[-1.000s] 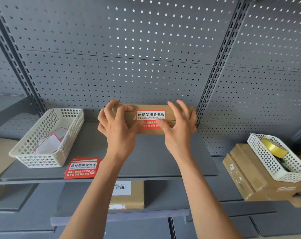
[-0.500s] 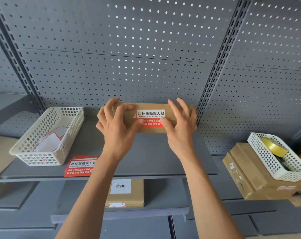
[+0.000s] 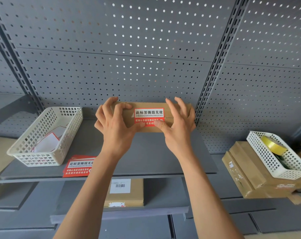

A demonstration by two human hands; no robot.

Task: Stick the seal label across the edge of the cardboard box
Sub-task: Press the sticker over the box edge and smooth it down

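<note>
A brown cardboard box (image 3: 170, 107) stands at the back of the grey shelf (image 3: 146, 157), against the pegboard. A red and white seal label (image 3: 149, 114) lies across the box's seam. My left hand (image 3: 115, 125) grips the box's left end, its thumb pressing the label's lower left part. My right hand (image 3: 179, 128) holds the right end, thumb on the label's lower right corner. Both thumbs hide the label's bottom edge.
A white basket (image 3: 42, 135) with backing papers sits at the shelf's left. A stack of spare red labels (image 3: 79, 166) lies near the front edge. A labelled box (image 3: 125, 192) rests on the lower shelf. Right, a basket (image 3: 277, 156) with a yellow tape roll tops cardboard boxes (image 3: 249, 173).
My hands stay on the box. Both thumbs have slid down a little along the label's lower half, now covering its bottom corners.
</note>
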